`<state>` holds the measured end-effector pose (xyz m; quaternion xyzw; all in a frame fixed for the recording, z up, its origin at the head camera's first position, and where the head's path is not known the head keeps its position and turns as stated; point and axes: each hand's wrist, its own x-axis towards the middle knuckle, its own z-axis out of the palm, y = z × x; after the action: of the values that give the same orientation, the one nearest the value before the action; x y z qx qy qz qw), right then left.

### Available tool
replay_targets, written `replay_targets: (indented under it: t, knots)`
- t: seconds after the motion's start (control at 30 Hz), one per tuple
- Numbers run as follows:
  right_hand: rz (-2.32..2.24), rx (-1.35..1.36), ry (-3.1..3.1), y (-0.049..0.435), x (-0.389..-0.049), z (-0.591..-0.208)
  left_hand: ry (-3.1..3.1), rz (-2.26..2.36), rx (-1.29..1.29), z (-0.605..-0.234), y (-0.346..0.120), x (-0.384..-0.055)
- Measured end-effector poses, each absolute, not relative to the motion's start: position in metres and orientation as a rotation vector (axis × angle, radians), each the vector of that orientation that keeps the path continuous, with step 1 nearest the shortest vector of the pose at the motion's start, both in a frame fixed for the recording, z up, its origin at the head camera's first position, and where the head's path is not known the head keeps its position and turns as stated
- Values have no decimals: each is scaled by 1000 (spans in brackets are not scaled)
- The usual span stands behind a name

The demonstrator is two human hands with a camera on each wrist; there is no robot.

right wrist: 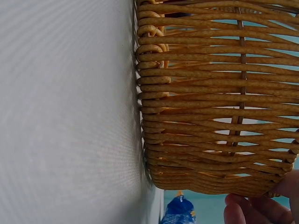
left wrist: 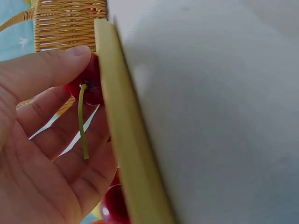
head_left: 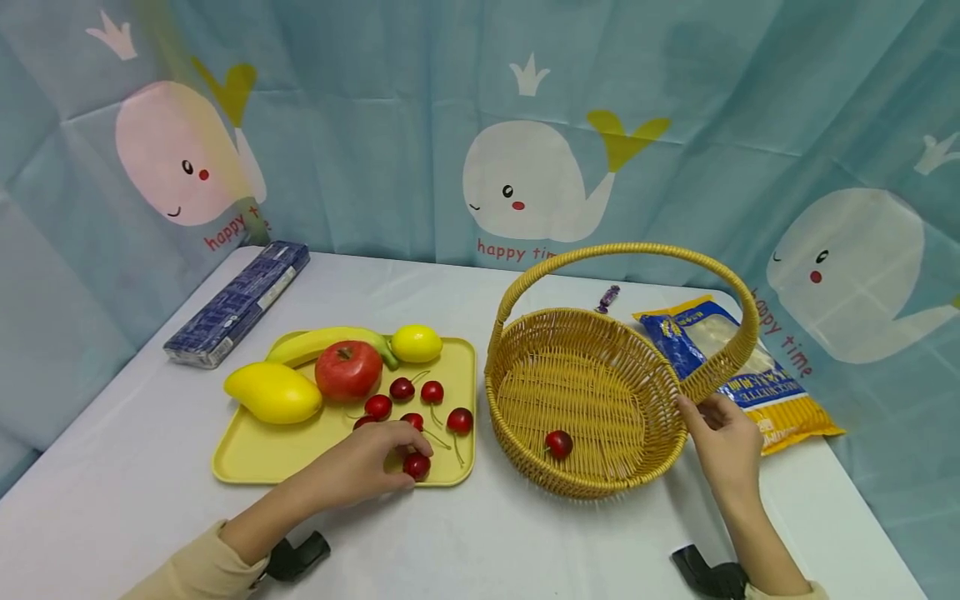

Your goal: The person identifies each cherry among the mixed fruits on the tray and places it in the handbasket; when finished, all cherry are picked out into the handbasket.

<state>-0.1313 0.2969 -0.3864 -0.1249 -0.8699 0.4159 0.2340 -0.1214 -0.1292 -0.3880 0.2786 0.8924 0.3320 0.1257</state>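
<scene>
My left hand (head_left: 371, 462) is at the front right corner of the yellow tray (head_left: 258, 467). Its thumb and fingers pinch a dark red cherry (left wrist: 91, 84), whose green stem hangs toward the palm in the left wrist view. Several more cherries (head_left: 460, 421) lie on the tray just beyond the fingers. With my right hand (head_left: 723, 442) I grip the rim of the wicker basket (head_left: 517, 450) at its right side, by the foot of the handle. One cherry (head_left: 558, 444) lies inside the basket, toward the front.
The tray also bears a mango (head_left: 273, 392), a banana (head_left: 322, 340), a red pomegranate (head_left: 348, 371) and a lemon (head_left: 416, 343). Back left lies a dark blue box (head_left: 236, 304). Behind the basket are a purple wrapped candy (head_left: 608, 298) and a blue-yellow packet (head_left: 787, 408).
</scene>
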Motion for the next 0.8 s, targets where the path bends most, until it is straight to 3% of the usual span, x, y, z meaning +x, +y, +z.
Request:
replay_targets:
  t: [0.43,0.8]
  knots:
    - [1159,-324,-2347,296,-135,-389,2657,1165,924,-356,-122,-130]
    - [1186,-325,-2354,297,-135,-390,2518,1317,1150,-326,-78,-137]
